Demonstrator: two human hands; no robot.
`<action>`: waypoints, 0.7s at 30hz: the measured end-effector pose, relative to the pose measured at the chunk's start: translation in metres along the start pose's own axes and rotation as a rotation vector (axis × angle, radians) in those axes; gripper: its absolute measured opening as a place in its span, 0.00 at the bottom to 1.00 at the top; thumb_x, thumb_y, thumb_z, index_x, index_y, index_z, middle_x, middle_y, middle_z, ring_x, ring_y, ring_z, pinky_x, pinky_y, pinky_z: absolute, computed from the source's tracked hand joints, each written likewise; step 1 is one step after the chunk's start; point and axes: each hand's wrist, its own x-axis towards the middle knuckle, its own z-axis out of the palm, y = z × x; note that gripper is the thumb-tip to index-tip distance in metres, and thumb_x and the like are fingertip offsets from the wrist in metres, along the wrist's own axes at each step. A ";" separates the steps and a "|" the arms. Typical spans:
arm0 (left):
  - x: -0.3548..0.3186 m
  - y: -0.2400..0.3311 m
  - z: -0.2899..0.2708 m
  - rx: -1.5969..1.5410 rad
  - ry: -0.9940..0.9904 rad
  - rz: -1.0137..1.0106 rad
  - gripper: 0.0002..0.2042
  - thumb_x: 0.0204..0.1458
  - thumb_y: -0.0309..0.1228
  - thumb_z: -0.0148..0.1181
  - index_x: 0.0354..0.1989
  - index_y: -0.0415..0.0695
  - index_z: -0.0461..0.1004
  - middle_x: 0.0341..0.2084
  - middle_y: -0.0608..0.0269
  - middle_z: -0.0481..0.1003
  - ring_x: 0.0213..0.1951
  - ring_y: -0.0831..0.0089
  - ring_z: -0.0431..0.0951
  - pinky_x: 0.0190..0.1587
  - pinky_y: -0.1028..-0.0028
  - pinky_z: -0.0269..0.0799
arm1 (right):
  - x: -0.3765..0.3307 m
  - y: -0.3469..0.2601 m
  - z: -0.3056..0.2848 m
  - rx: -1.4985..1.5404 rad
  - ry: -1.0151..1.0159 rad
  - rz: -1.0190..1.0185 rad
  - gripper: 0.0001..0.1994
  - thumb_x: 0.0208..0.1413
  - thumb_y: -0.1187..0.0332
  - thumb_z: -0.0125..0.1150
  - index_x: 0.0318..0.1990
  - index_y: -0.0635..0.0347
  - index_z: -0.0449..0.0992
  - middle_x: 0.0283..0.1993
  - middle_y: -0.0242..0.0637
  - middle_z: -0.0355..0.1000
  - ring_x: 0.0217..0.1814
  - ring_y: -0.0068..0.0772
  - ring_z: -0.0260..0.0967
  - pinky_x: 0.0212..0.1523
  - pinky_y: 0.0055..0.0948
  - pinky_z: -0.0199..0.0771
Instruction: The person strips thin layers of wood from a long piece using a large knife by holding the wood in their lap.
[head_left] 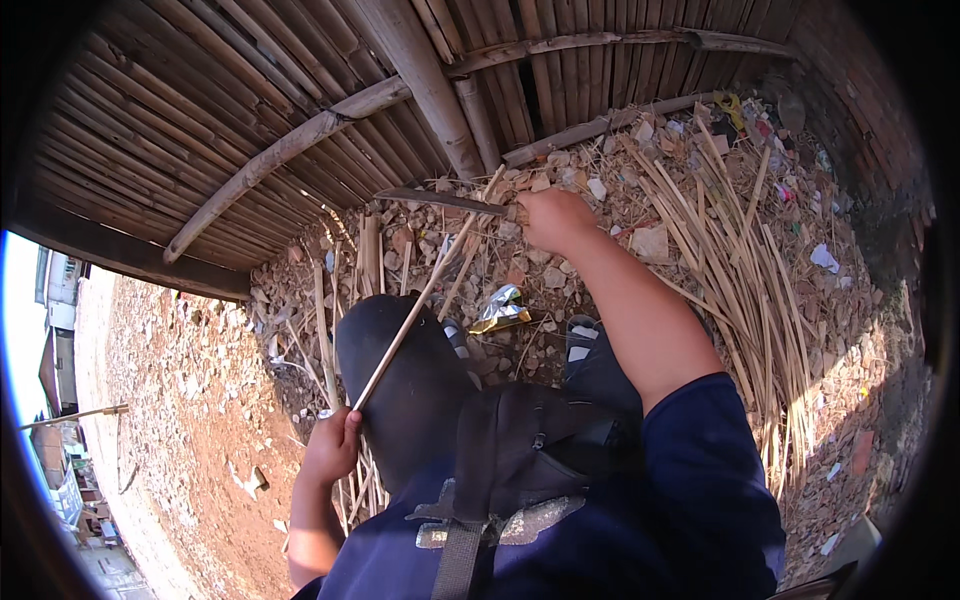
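Long, thin, pale tan strip of what seems to be bamboo (418, 308) passes slantwise over the left knee in black cloth (375, 335), its lower end near 7 o'clock and its upper end at 12 o'clock. On the lower end, the fingers of the left hand (332, 445) are closed, with the thumb laid along it. The right hand (558, 222), toward 1 o'clock, has its fingers wrapped around the handle of a long, dark, flat metal blade (435, 200). This blade points to 10 o'clock and crosses the strip near the upper end; whether they are touching, I cannot tell.

I judge the strip to be light, rather stiff but springy, and dry, so not slippery. Its edges may give splinters; the lower end, well apart from the blade, looks the safer place to hold. At 3 o'clock a loose pile of similar pale strips (757, 330) lies on the stony ground (650, 215).
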 end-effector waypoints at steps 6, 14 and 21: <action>-0.005 0.001 -0.001 -0.076 -0.041 -0.022 0.21 0.69 0.42 0.45 0.29 0.36 0.68 0.18 0.41 0.70 0.23 0.44 0.71 0.28 0.58 0.65 | -0.017 -0.049 -0.007 -0.060 -0.129 -0.095 0.16 0.47 0.68 0.62 0.46 0.53 0.77 0.38 0.43 0.79 0.45 0.51 0.78 0.46 0.49 0.77; -0.017 -0.004 -0.017 -0.070 -0.074 -0.037 0.24 0.70 0.47 0.42 0.32 0.38 0.70 0.17 0.63 0.67 0.22 0.72 0.66 0.28 0.66 0.64 | -0.006 -0.008 -0.006 -0.084 -0.010 -0.015 0.12 0.47 0.68 0.62 0.41 0.55 0.77 0.37 0.47 0.78 0.44 0.54 0.77 0.43 0.51 0.77; -0.034 -0.029 -0.010 -0.209 -0.072 -0.141 0.21 0.69 0.43 0.46 0.30 0.37 0.70 0.18 0.56 0.70 0.23 0.69 0.68 0.29 0.66 0.66 | -0.015 -0.032 -0.015 -0.092 -0.026 -0.075 0.14 0.45 0.68 0.63 0.42 0.54 0.77 0.36 0.47 0.78 0.43 0.53 0.77 0.43 0.51 0.77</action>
